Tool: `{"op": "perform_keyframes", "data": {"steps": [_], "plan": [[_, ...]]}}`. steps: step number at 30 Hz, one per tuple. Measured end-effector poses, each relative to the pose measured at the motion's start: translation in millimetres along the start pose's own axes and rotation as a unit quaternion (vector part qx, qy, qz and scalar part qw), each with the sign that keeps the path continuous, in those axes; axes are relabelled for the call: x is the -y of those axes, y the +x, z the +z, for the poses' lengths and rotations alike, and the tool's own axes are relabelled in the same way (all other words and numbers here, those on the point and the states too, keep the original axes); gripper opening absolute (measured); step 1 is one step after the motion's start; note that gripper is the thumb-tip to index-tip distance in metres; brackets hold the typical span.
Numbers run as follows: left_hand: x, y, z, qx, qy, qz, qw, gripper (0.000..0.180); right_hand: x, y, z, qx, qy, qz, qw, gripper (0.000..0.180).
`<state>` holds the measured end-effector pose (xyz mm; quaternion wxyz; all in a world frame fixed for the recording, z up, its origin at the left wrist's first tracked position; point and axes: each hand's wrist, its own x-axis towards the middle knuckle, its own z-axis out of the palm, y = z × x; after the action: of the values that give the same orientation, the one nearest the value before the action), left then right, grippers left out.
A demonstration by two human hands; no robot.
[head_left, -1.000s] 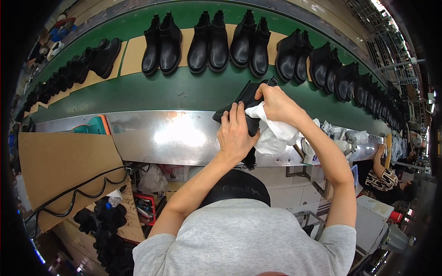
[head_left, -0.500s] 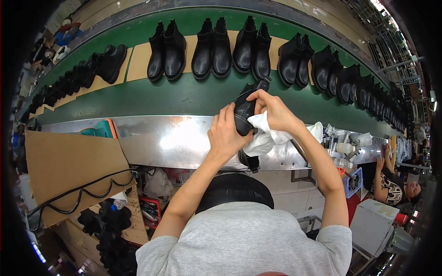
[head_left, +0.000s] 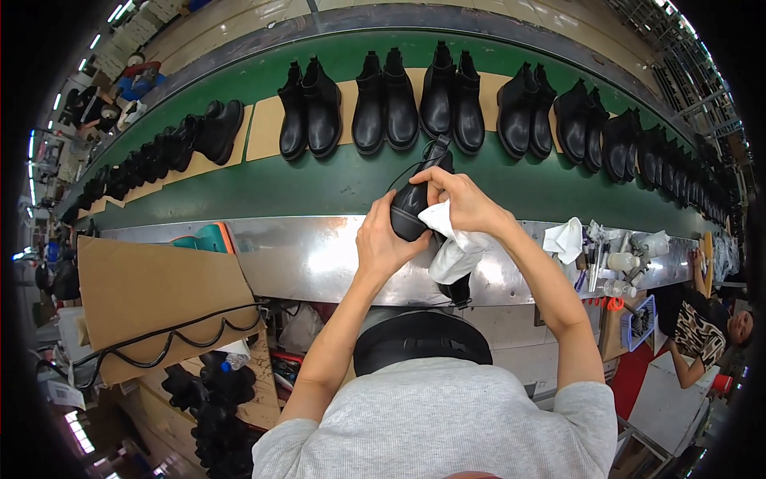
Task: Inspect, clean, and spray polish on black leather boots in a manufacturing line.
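Note:
A black leather ankle boot (head_left: 408,211) is tilted over the metal edge of the bench, its shaft pointing toward the far side. My left hand (head_left: 381,243) grips it from the left, fingers and thumb wrapped around it. From the other side my right hand (head_left: 471,209) pinches a crumpled white cloth (head_left: 459,257), with its fingertips bent onto the boot's upper surface. The cloth hangs from the hand toward the bench's near edge. Below it a black piece (head_left: 457,292), perhaps a second boot, shows in part; the cloth covers the rest.
Pairs of black boots (head_left: 309,112) stand on cardboard along the green belt (head_left: 319,180). Another white cloth (head_left: 564,239), brushes and bottles (head_left: 622,262) lie at right, where a co-worker (head_left: 702,327) sits. Brown cardboard (head_left: 159,299) with a black cable juts out at left.
My view has shifted, so the bench sits lower and further right. Against the bench, the boot and both hands have moved slightly left. The holds on boot and cloth stay the same.

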<state>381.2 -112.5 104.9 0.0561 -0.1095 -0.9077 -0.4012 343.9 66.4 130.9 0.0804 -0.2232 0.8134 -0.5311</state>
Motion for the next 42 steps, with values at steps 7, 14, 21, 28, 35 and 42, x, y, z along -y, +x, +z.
{"op": "perform_keyframes", "data": {"steps": [7,14,21,28,35,42], "plan": [[0,3,-1,-0.004,0.005,-0.013,1.0,0.075,3,5,5,-0.016,-0.01,0.017,1.0,0.044],[-2,0,-1,-0.006,0.008,-0.016,1.0,0.076,11,6,2,0.009,0.011,0.048,0.999,0.041],[-12,-2,5,-0.002,0.012,-0.007,1.0,0.077,7,1,-9,0.023,-0.018,0.059,0.998,0.04],[-27,-1,18,-0.002,0.025,-0.006,1.0,0.078,19,-3,-13,-0.04,-0.124,0.124,0.984,0.035],[-37,1,25,0.04,0.036,-0.002,0.999,0.078,8,-15,-34,-0.014,0.005,0.174,0.985,0.032],[-40,4,27,0.054,0.033,-0.005,0.998,0.078,-3,-22,-32,-0.054,0.037,0.163,0.984,0.03]]}}
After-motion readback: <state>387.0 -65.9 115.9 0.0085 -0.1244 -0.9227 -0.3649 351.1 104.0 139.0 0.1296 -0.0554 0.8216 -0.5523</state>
